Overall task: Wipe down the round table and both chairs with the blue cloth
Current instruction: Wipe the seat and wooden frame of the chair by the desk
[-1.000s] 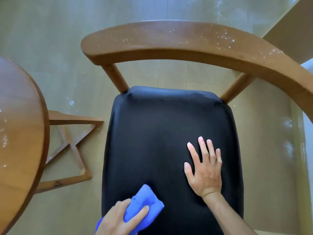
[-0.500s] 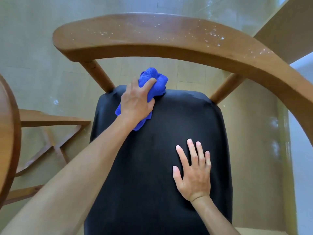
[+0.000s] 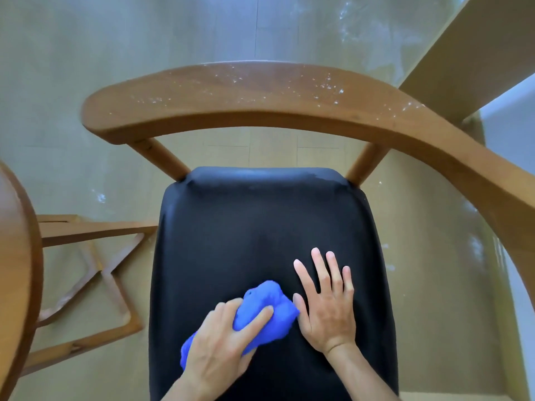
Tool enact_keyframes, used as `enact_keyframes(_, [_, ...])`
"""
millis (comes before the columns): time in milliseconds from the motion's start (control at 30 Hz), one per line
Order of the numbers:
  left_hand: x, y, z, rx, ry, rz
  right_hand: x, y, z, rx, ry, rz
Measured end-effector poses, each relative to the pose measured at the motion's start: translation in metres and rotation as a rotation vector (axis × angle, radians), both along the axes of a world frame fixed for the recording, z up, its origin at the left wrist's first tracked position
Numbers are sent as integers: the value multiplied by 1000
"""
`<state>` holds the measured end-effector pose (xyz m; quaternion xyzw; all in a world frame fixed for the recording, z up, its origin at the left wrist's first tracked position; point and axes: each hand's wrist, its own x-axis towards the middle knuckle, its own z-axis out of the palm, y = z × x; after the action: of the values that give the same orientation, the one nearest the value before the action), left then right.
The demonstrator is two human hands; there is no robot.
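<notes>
Nearest the viewer, two bare forearms reach in from the bottom edge over a chair's black padded seat (image 3: pixel 260 227). On the left, the left hand (image 3: pixel 223 342) presses a bunched blue cloth (image 3: pixel 266 311) down onto the near middle of the seat, its fingers curled over the top of the cloth and gripping it. Blue fabric sticks out beyond the hand on both the far side and the near left. Just to the right, the right hand (image 3: pixel 327 305) lies flat on the seat, palm down, fingers straight and slightly spread, holding nothing. Its thumb side sits right beside the cloth, touching it or nearly so.

Farther away, the seat narrows toward its far edge, where two angled wooden posts rise from its corners. They carry a wide curved wooden backrest (image 3: pixel 260 99) that arcs across the view and sweeps down the right side toward the viewer. White specks dot the top of this rail, thickest toward its right half.

At the left edge, the rim of a round wooden table (image 3: pixel 17 256) shows, with its wooden base frame (image 3: pixel 95 273) on the floor below, just left of the seat. Beyond everything lies a pale greenish tiled floor (image 3: pixel 144 39) with faint whitish smudges.
</notes>
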<state>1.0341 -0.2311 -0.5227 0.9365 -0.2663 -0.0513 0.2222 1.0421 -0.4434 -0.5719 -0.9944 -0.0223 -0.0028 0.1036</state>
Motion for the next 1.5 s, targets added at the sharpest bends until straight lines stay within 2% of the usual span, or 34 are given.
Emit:
enact_keyframes(100, [81,-43,2,36,-92,198,-2,-1,1,8,2,-2])
enact_keyframes(200, [155,-77,2,115,-33,397,-2,-1,6,24,24,-9])
enact_keyframes(267, [169,-80,1,130,1,432,-1,-1,12,32,47,-9])
enact_keyframes(433, [112,-64,12,15,65,381,-2,-7,28,65,113,16])
enact_keyframes(600, [4,-36,11,-23,104,267,-18,-41,27,-12,157,-166])
enact_keyframes(667, [-31,-26,5,56,111,139,-23,-44,20,-27,164,-167])
enact_keyframes(733, [-34,-25,0,135,75,96,-24,-43,14,-30,140,-164])
enact_keyframes(867, [20,-59,-2,10,-42,153,-26,-43,6,-27,91,-180])
enact_keyframes(967, [93,-108,1,34,-69,185,-26,-44,2,-27,72,-175])
enact_keyframes(1067, [175,-156,-1,80,-38,309,-26,-44,-4,-23,60,-173])
enact_keyframes(1167, [202,-169,-9,151,-5,371,-27,-45,-7,-19,51,-168])
enact_keyframes(1300, [133,-139,-1,35,-75,235,-26,-43,-4,-19,66,-172])
enact_keyframes(1400, [29,-90,0,-1,-5,59,-25,-43,-1,-8,71,-178])
enact_keyframes(1467, [-32,-57,-6,124,135,-29,-25,-43,-1,-10,70,-184])
enact_keyframes(1500, [-46,-48,-5,264,154,-44,-25,-43,0,-9,70,-187])
